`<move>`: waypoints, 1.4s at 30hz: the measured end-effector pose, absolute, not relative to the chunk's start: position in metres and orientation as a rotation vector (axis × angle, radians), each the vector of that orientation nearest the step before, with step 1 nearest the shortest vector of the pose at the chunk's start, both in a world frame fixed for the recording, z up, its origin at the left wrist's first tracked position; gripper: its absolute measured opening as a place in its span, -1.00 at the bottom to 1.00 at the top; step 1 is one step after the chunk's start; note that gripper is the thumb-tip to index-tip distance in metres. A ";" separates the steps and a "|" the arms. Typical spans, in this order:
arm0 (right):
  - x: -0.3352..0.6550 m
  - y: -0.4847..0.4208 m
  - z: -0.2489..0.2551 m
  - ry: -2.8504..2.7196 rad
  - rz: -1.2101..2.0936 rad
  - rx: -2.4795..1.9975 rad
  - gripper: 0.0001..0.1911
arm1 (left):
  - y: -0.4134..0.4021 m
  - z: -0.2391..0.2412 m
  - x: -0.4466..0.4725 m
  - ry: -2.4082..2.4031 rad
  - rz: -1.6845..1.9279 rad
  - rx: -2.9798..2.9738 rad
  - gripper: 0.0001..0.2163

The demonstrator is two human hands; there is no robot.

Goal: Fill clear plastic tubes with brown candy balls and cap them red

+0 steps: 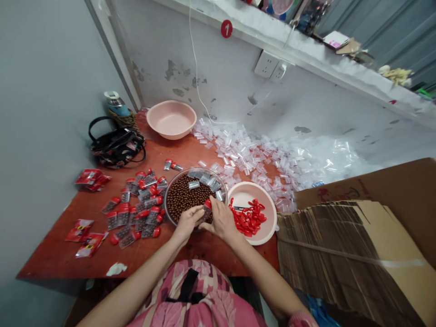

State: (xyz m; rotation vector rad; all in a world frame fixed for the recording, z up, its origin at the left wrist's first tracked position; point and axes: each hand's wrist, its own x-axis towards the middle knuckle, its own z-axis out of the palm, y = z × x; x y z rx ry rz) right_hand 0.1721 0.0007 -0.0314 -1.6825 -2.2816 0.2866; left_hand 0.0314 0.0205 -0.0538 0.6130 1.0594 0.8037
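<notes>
Between my two hands is a small clear container (206, 211) of brown balls with a red cap. My left hand (186, 223) is closed round its lower left side. The fingers of my right hand (223, 219) close on it from the right, near the cap. Both hands are over the front rim of a bowl (180, 193) of brown balls, where several clear empty containers (204, 178) lie on top. Just right of my right hand stands a pale basin (271, 200) holding red caps (250, 218) and a small dark item.
Filled, red-capped containers (146, 204) lie left of the bowl, with red packets (81, 230) beyond. Clear containers (238, 150) are heaped along the wall. An empty pink basin (172, 119), a black handbag (117, 145) and stacked cardboard (327, 254) flank the red table (64, 261).
</notes>
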 end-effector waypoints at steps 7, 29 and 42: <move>0.166 0.006 -0.052 -2.180 0.214 -1.726 -0.32 | 0.026 -0.059 0.035 1.035 0.895 0.798 -0.71; 0.126 0.127 -0.100 -2.689 0.240 -1.670 -0.70 | 0.069 -0.091 -0.123 1.751 1.277 0.810 -0.63; 0.147 0.070 -0.121 -2.749 0.062 -1.692 -0.59 | 0.007 -0.106 -0.080 1.514 0.997 0.944 -0.72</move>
